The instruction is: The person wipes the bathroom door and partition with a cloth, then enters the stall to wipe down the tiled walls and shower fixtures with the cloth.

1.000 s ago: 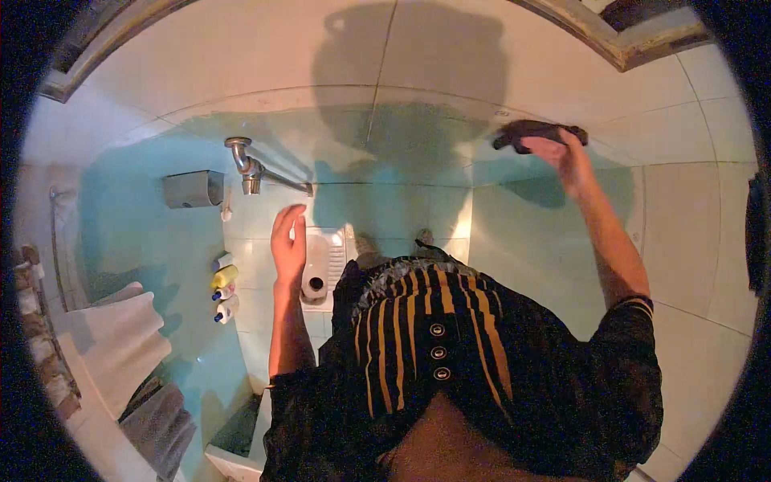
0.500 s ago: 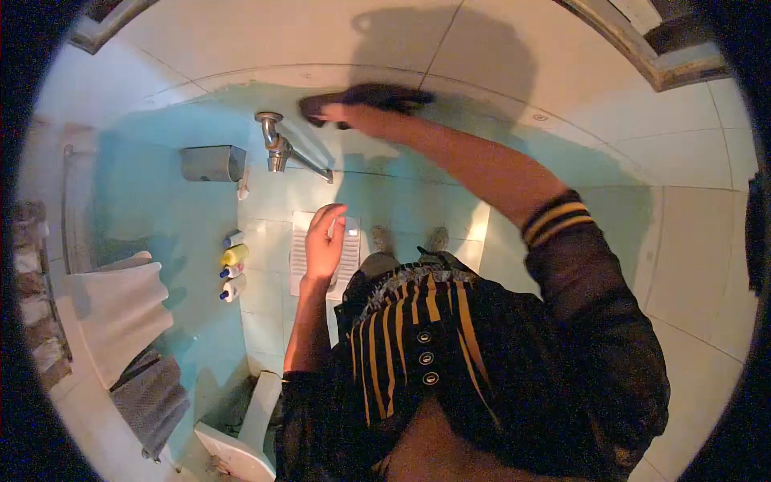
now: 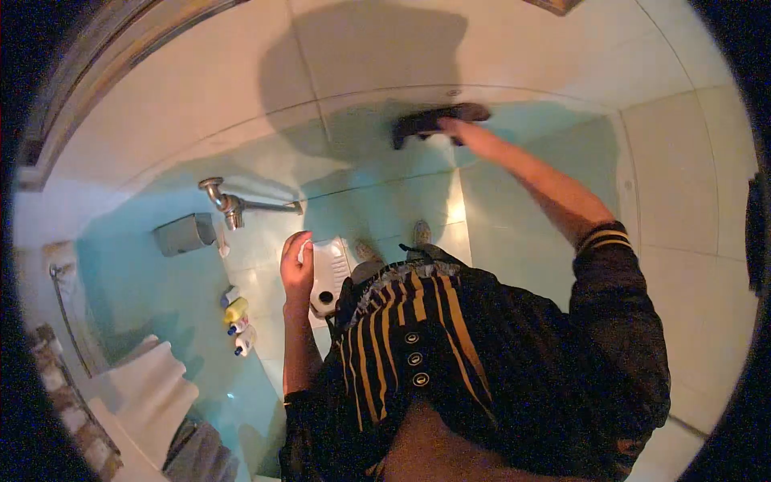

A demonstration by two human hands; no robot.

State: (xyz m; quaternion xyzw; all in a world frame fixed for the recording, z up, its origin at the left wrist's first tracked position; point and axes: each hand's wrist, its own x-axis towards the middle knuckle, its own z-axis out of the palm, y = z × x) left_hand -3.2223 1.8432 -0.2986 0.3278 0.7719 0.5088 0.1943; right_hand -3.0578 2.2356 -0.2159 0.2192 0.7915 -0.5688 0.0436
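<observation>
My right hand (image 3: 455, 128) is stretched out to the wall at the upper right of centre, closed on a dark cloth (image 3: 430, 120). The cloth lies against the teal lower wall, just under the line where the pale tiles begin; motion blurs it a little. My left hand (image 3: 297, 269) hangs loosely curled beside the white squat toilet (image 3: 329, 269), with a gap between thumb and fingers. I make out nothing held in it. Above the left hand, a metal tap (image 3: 229, 207) with a long spout sticks out from the wall.
A grey bin-like container (image 3: 185, 234) sits left of the tap. Several bottles, one of them a yellow bottle (image 3: 236, 309), line the floor by the left wall. A white towel (image 3: 148, 398) and a grey cloth (image 3: 201, 454) hang at lower left. My feet (image 3: 422, 233) stand beside the toilet.
My right hand has moved the dark cloth rightward along the wall, away from the tap. The view has turned to the right. My left hand stays near the toilet.
</observation>
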